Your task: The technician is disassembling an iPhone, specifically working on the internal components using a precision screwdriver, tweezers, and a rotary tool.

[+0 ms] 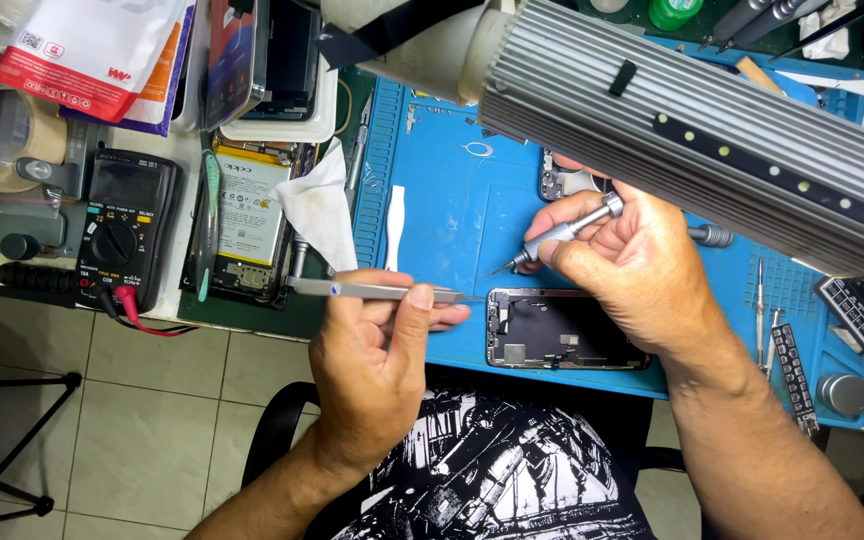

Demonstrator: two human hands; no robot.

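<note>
Head: red-white pouch (92,50) top-left.

We have bare blue mat (452,215) between the white spudger (395,228) and the opened phone (564,329), wide enough for a hand to pass. From above, the ribbed grey lamp housing (697,125) overhangs the mat's far right part and blocks that way in. To our left, the tissue (320,212), battery (249,200) and multimeter (124,230) crowd the bench. To our right, loose tweezers (760,310) and a small screwdriver (710,236) lie near the phone.
</note>
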